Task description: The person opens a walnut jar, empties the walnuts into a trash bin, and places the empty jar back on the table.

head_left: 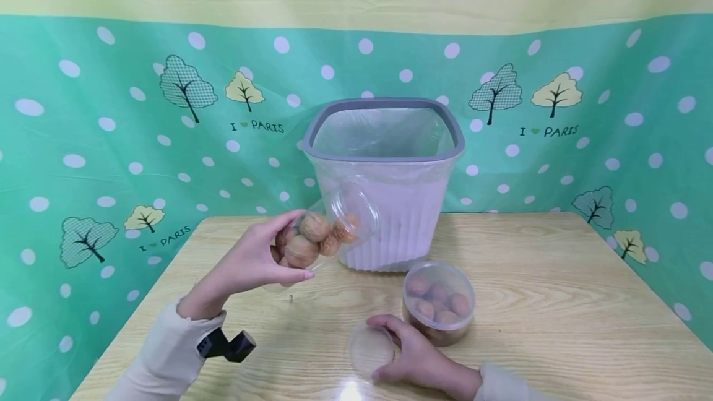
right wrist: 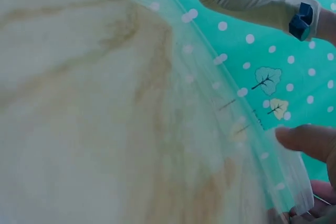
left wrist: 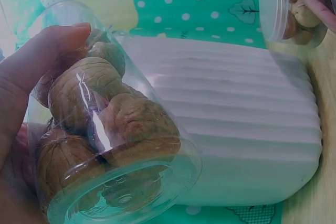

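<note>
In the head view my left hand (head_left: 259, 258) grips a clear plastic jar (head_left: 352, 200) of walnuts (head_left: 301, 251), raised above the table and tilted with its mouth to the right. Several walnuts lie inside, some close to the mouth. The left wrist view shows the jar's ringed base (left wrist: 126, 198) close up. Low on the table, my right hand (head_left: 418, 354) holds a round translucent lid (head_left: 370, 351) by its edge between thumb and fingers. Just behind that hand stands a wider clear tub (head_left: 439, 330) with several walnuts; whether it is covered I cannot tell.
A pale ribbed bin (head_left: 390, 209) with a grey rim and a clear liner stands at the back middle, behind the jar. The wooden table (head_left: 535, 302) meets a green dotted curtain (head_left: 223, 159). A pale translucent surface (right wrist: 79, 103) fills much of the right wrist view.
</note>
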Motion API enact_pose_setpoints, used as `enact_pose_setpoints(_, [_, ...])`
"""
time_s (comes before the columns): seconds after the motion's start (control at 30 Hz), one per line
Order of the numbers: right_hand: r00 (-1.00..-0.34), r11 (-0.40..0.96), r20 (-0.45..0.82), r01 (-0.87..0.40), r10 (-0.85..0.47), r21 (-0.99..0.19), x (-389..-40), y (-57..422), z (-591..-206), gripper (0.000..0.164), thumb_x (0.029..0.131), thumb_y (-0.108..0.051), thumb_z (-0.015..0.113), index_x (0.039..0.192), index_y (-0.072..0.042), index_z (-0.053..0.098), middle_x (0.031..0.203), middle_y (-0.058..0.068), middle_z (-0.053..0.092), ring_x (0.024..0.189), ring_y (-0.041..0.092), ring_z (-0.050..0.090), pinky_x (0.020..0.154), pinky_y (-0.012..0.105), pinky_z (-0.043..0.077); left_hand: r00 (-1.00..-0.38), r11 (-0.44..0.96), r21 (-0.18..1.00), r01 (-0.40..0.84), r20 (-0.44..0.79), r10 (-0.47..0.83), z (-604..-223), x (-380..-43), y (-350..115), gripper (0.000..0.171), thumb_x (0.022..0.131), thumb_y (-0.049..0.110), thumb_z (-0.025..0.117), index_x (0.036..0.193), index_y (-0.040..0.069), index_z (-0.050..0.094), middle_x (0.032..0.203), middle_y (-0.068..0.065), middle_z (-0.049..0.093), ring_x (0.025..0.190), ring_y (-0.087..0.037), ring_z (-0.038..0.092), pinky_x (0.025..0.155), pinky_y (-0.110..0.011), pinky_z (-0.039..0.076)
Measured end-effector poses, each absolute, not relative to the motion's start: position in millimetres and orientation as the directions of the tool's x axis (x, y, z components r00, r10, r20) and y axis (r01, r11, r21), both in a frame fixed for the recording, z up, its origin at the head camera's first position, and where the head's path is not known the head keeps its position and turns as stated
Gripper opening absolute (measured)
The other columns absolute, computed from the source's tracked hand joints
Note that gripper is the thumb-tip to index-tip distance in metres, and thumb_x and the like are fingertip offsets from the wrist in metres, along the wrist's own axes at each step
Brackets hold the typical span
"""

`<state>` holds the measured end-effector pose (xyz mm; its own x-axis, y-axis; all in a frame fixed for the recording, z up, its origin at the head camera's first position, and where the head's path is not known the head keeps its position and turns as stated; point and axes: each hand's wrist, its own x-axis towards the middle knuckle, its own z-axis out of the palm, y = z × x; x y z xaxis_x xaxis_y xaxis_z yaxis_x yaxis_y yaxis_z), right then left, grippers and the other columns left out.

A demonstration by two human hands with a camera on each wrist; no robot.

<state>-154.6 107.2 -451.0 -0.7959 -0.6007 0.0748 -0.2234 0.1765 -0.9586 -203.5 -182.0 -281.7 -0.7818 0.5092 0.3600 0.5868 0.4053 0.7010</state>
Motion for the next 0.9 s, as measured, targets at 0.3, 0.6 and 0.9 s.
enact_pose_setpoints(0.3, [-0.809,0.359,0.153,-0.411,-0.568,-0.838,-146,100,-450,0.072,0.070,-0.027,0.082,0.131,-0.011,0.047,0.132,0.004,0.051,0.123,0.024,0.047,0.102,0.025,0.038,-0.764,0.399,0.683,0.612,0.380,0.521,-276,-205,-185,0.075,0.067,0.015,0.085,0.132,0.010,0.049,0.096,-0.005,0.063,0.070,-0.013,0.061,0.053,-0.029,0.054])
enact_pose_setpoints(0.6, [-0.810,0.338,0.191,-0.429,-0.555,-0.838,-145,100,-447,0.076,0.074,-0.033,0.079,0.136,-0.008,0.043,0.137,0.008,0.047,0.127,0.027,0.044,0.106,0.025,0.035,-0.768,0.434,0.651,0.622,0.400,0.501,-265,-207,-191,0.073,0.067,0.015,0.085,0.131,0.007,0.050,0.092,-0.005,0.061,0.066,-0.011,0.058,0.051,-0.027,0.052])
enact_pose_setpoints(0.9, [-0.715,0.214,0.414,-0.611,-0.564,-0.762,-145,101,-408,0.063,0.081,-0.021,0.075,0.134,-0.003,0.045,0.131,0.014,0.053,0.121,0.025,0.049,0.102,0.031,0.042,-0.767,0.427,0.656,0.622,0.404,0.498,-252,-211,-195,0.068,0.069,0.013,0.084,0.128,0.010,0.051,0.087,-0.007,0.063,0.064,-0.014,0.059,0.051,-0.029,0.052])
